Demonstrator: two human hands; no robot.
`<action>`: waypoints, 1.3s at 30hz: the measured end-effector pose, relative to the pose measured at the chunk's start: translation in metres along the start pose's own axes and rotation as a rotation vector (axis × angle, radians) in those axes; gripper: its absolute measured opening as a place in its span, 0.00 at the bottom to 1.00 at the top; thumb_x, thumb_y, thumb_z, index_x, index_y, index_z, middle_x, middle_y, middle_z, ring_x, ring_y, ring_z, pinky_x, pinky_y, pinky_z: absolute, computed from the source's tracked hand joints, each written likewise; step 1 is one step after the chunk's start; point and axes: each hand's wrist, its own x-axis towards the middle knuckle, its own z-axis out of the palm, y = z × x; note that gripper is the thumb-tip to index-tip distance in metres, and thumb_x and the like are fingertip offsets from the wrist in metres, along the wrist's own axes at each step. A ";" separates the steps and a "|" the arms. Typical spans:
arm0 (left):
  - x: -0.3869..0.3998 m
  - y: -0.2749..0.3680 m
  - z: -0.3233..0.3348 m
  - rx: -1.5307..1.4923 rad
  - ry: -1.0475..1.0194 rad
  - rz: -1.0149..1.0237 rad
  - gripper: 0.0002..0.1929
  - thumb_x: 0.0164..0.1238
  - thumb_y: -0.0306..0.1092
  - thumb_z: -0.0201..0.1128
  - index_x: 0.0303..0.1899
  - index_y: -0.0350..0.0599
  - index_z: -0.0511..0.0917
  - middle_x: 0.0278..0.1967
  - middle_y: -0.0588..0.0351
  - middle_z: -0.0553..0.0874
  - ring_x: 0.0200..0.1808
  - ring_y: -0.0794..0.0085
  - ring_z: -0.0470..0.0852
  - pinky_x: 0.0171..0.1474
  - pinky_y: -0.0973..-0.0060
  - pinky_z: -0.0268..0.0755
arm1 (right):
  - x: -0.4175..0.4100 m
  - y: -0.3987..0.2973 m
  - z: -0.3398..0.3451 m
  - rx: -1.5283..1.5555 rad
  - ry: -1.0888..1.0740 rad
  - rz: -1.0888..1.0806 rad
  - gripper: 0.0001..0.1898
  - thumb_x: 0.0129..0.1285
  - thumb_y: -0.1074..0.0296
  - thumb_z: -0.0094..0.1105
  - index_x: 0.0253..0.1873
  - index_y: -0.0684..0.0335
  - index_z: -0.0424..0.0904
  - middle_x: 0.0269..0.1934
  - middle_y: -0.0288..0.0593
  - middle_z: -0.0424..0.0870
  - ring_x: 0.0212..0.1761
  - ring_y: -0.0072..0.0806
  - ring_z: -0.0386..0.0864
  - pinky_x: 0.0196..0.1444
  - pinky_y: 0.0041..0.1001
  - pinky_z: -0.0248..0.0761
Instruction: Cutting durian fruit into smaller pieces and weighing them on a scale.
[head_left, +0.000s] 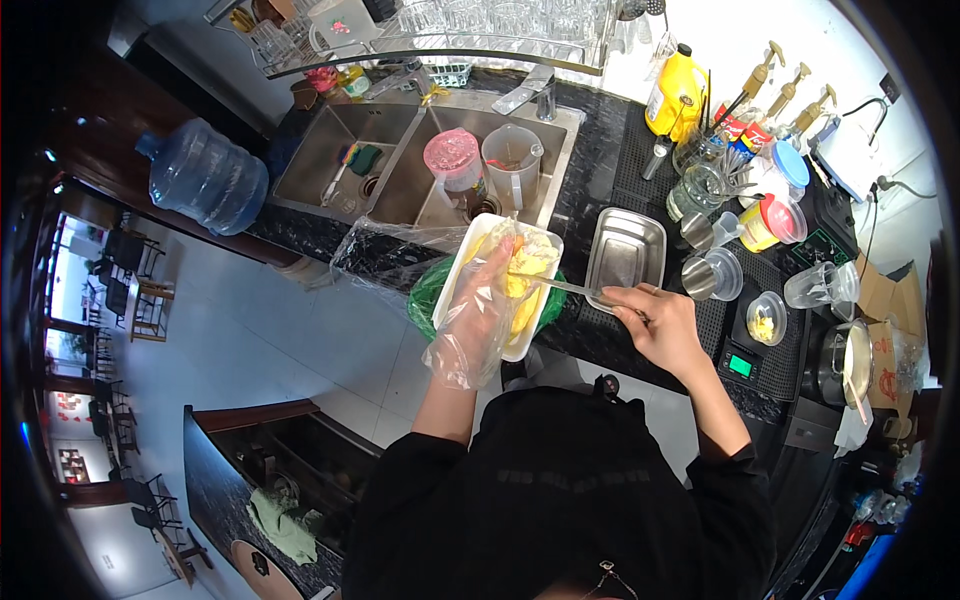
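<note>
My left hand (480, 300), in a clear plastic glove, grips soft yellow fruit flesh (531, 259) over a white foam tray (448, 294). More yellow flesh (526, 311) lies in the tray, partly behind the hand. My right hand (656, 322) is bare and closed around the handle of a metal knife (562, 286). Its blade reaches left over the tray's rim, with the tip against the flesh by my gloved fingers. Clear plastic film (375, 259) trails from the tray's left side. Beneath the tray, a green plastic bag (424, 298) shows on both sides.
A steel pan (626, 251) stands on the black counter, right of the double sink (412, 161) holding two pitchers. Farther right, a small cup with yellow pieces (765, 319) sits on a lit digital scale (740, 365). Jars and pump bottles (784, 90) crowd behind. A large water bottle (206, 176) lies left.
</note>
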 end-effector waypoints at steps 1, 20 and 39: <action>-0.003 0.001 0.000 0.005 -0.028 0.016 0.18 0.66 0.31 0.61 0.55 0.39 0.72 0.51 0.53 0.80 0.53 0.68 0.79 0.58 0.65 0.73 | 0.000 0.001 -0.001 0.132 0.002 0.068 0.12 0.55 0.76 0.63 0.45 0.60 0.83 0.31 0.42 0.84 0.23 0.30 0.80 0.25 0.25 0.69; 0.046 -0.021 -0.025 -0.290 -0.081 -0.008 0.23 0.73 0.44 0.50 0.64 0.43 0.64 0.61 0.46 0.71 0.63 0.56 0.70 0.64 0.54 0.64 | -0.026 -0.032 0.063 0.943 -0.138 0.455 0.18 0.70 0.73 0.46 0.63 0.64 0.64 0.33 0.41 0.82 0.16 0.16 0.73 0.17 0.15 0.64; 0.058 -0.096 0.087 -0.250 -0.416 -0.161 0.19 0.73 0.42 0.49 0.60 0.45 0.68 0.62 0.53 0.72 0.66 0.61 0.68 0.62 0.56 0.64 | -0.085 -0.008 0.018 0.171 0.318 0.446 0.19 0.61 0.78 0.55 0.58 0.62 0.72 0.43 0.54 0.82 0.39 0.45 0.83 0.40 0.32 0.76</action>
